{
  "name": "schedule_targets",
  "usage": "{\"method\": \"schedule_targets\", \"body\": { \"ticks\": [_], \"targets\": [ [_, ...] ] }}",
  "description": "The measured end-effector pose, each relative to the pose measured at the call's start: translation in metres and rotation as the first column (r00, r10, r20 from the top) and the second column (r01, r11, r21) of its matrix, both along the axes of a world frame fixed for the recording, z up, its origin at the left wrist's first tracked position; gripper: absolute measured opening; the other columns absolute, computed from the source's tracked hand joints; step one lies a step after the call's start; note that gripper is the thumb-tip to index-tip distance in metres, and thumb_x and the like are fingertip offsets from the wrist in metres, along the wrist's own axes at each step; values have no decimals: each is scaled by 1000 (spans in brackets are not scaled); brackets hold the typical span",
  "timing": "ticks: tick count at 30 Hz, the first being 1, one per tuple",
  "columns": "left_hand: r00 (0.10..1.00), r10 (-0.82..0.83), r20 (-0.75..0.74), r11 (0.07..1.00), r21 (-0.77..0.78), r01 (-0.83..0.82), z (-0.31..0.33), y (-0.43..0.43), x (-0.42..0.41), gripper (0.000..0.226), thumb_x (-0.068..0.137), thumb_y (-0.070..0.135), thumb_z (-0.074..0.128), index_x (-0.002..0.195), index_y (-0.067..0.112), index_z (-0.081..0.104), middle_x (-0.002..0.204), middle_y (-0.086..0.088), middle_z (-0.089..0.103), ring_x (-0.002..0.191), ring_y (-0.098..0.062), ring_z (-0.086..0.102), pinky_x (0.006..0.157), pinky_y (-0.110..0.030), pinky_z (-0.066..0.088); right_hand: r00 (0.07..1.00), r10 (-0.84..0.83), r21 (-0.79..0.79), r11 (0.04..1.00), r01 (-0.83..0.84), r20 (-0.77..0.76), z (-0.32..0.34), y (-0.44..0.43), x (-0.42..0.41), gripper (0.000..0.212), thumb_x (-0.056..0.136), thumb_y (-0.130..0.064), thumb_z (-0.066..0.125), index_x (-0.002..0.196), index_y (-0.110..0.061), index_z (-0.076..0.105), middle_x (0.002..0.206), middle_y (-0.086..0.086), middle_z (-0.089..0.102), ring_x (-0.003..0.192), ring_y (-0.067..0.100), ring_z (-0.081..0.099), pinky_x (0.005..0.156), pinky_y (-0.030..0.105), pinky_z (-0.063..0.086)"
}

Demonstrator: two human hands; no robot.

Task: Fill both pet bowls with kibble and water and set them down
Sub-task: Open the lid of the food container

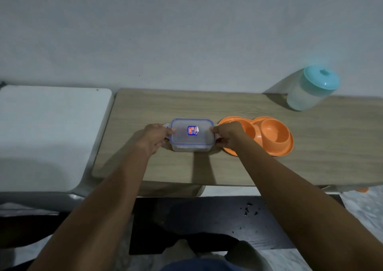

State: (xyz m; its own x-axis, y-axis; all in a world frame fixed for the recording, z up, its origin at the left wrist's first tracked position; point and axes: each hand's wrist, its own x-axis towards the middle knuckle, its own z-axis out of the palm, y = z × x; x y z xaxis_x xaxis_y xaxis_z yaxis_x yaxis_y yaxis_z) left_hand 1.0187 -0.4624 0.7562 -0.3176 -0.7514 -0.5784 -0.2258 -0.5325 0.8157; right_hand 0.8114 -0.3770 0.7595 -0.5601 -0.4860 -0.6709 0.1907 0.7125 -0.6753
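A clear rectangular kibble container [192, 134] with a blue-rimmed snap lid stands on the wooden table [207, 104]. My left hand [155, 138] grips its left end at the side latch, and my right hand [227, 134] grips its right end. An orange double pet bowl [269, 135] sits right beside the container, partly hidden behind my right hand; both of its wells look bare. A translucent jug with a teal lid [310, 89] stands at the table's back right, against the wall.
A white surface [51, 135] adjoins the table on the left. A grey wall rises directly behind the table. Below the table's front edge lies a dark floor panel [207, 219] with small dark specks on it.
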Motion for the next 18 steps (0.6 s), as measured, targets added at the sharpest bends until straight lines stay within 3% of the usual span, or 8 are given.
{"method": "schedule_targets", "body": {
  "ticks": [2,4,7,11,13,15,17,18],
  "targets": [
    [999,28,27,999,-18,-28,-1,-1,-1,11,87,-3,66,81,6,65,75,-14,66,70,-23,59,79,-38,52,979,4,4,1000,-3,-202,-10,-3,0,38,64,-30,87,87,-8,66,92,16,72,84,36,72,71,50,64],
    [999,39,36,999,-33,-37,-3,-4,-1,7,86,0,69,89,4,65,91,-19,67,75,-25,61,89,-44,53,966,-24,-43,999,13,-256,-22,-5,-2,39,57,-39,84,78,-11,66,85,15,72,84,40,73,78,53,62],
    [996,25,88,997,-81,-18,2,-8,-5,20,82,2,71,100,8,65,105,-16,68,83,-25,62,85,-43,54,931,-74,-102,994,39,-356,1,10,17,34,69,-43,82,76,-17,60,88,12,72,87,38,71,80,43,58],
    [918,-59,393,885,-405,230,15,-12,-19,39,80,18,66,118,26,64,108,-2,64,93,-21,61,76,-26,46,884,-187,-203,973,108,-429,6,39,49,50,76,-51,80,101,-17,53,104,9,62,90,35,62,73,41,46],
    [895,-154,418,825,-443,349,17,-19,-32,32,84,26,68,116,21,71,113,-3,71,102,-19,64,80,-24,43,927,-195,-230,965,123,-320,1,49,67,50,75,-53,80,97,-17,52,94,6,62,84,31,61,71,40,46],
    [813,-303,497,777,-365,513,17,-29,-44,32,87,39,67,104,13,76,112,-4,72,107,-22,64,84,-28,45,986,-131,-193,975,109,-101,-3,54,80,47,76,-58,79,88,-17,59,79,3,62,70,26,62,65,37,47],
    [730,-422,538,752,-242,613,13,-44,-48,50,85,52,67,97,4,75,108,-11,72,104,-29,66,80,-32,46,991,-69,-141,986,86,116,-4,55,87,44,84,-57,74,90,-15,67,83,7,69,59,21,65,57,30,46],
    [733,-455,506,769,-191,610,10,-50,-48,55,81,55,70,97,3,75,106,-12,73,102,-30,67,81,-34,49,979,-63,-149,984,93,195,-5,54,89,41,88,-54,71,95,-14,69,91,8,73,59,19,68,54,26,45]
  ]
}}
